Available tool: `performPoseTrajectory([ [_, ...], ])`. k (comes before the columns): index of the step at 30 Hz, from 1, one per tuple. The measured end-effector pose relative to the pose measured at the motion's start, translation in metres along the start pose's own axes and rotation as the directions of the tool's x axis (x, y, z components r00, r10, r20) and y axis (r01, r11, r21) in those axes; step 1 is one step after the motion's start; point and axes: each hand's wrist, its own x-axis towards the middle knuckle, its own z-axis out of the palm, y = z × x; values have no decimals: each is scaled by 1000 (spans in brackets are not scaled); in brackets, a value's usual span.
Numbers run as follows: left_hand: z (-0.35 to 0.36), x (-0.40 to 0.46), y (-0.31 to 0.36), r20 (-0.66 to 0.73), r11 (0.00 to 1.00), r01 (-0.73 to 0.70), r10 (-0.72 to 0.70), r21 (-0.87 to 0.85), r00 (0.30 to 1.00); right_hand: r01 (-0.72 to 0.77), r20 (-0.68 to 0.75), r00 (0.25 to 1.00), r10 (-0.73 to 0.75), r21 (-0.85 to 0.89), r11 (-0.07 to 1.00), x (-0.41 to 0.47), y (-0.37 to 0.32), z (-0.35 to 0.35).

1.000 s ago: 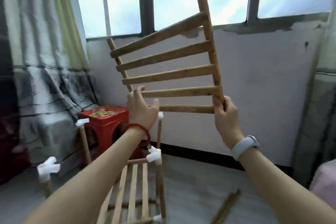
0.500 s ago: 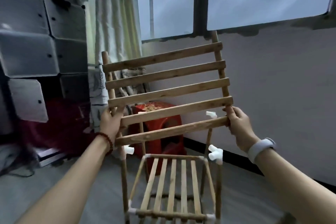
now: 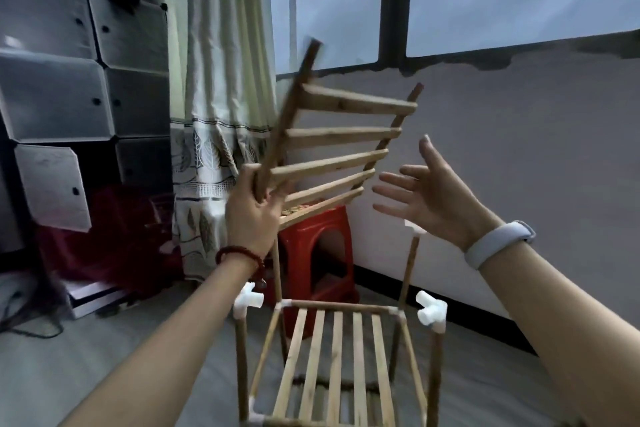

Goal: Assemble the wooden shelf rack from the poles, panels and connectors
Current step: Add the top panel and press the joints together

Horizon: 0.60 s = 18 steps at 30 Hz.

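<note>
My left hand (image 3: 254,215) has its grip closed around the lower end of one side rail of the slatted panel (image 3: 332,163), which hangs tilted in the centre of the frame, above the half-built rack (image 3: 332,357). My right hand (image 3: 429,194) is open, fingers spread, just beside the panel's far edge and touching nothing.

The panel is five flat slats of pale, rough-sawn wood fixed across two round rails. I judge it light, since one hand carries it, and stiff, though held by one corner it will want to swing. The better hold is one hand on each rail, near the ends that must enter the sockets.

Below, at the bottom centre, a matching slatted shelf already sits between four thin round poles. White plastic connectors cap the poles: one at lower left (image 3: 247,302), one at lower right (image 3: 431,314), smooth and elbow-shaped with open sockets. The poles look slender and could flex or lean if I press the panel down unevenly.
</note>
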Motion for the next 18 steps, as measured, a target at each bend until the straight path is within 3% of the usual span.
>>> performPoseTrajectory([
  [2, 9, -16, -3, 106, 947, -238, 220, 217, 970, -61, 100, 993, 59, 15, 998, -2, -2, 2],
  [4, 15, -26, -7, 198, 824, -433, 386, 365, 901, -125, 124, 985, 124, 1, 992, -3, 2, 0],
  [8, 20, -35, -15, 289, 675, -617, 546, 404, 787, -231, 61, 972, 228, 44, 972, -5, 22, -22],
  [11, 21, -39, -18, 355, 598, -674, 575, 433, 737, -272, 158, 951, 267, 13, 962, -6, 27, -37],
  [14, 23, -41, -16, 419, 550, -719, 586, 425, 694, -288, 92, 954, 287, -2, 958, -3, 28, -45],
  [18, 15, -50, -19, 480, 671, -617, 416, 410, 772, -231, 112, 964, 240, -85, 969, -5, 40, -54],
])
